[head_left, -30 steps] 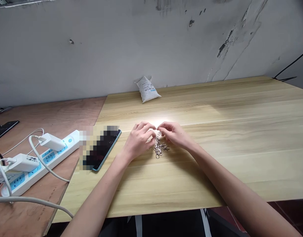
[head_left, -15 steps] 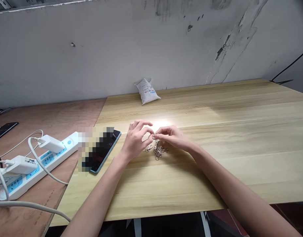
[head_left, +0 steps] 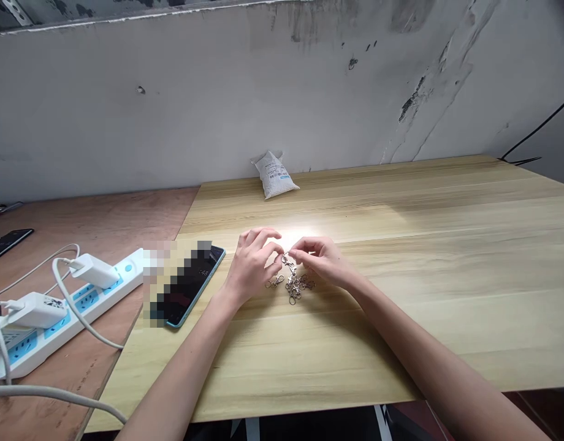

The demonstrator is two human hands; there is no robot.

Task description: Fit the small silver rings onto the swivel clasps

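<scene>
A small heap of silver metal clasps [head_left: 297, 284] lies on the light wooden table [head_left: 401, 245]. Both hands hover just above the heap, fingertips meeting. My left hand [head_left: 253, 264] pinches one small clasp between thumb and forefinger. My right hand [head_left: 319, 260] pinches the same piece from the other side, fingers curled. A single loose clasp [head_left: 274, 282] lies on the table just left of the heap, under my left hand.
A phone [head_left: 190, 286] lies flat left of my left hand. A white power strip [head_left: 56, 306] with plugged chargers and cables sits on the brown table at far left. A small white bag [head_left: 275, 175] leans near the wall. A black cable [head_left: 534, 131] runs at far right.
My hands have lifted one clasp off the heap and drawn together over it. A single clasp now lies apart to the left of the heap. The camera has tilted slightly.
</scene>
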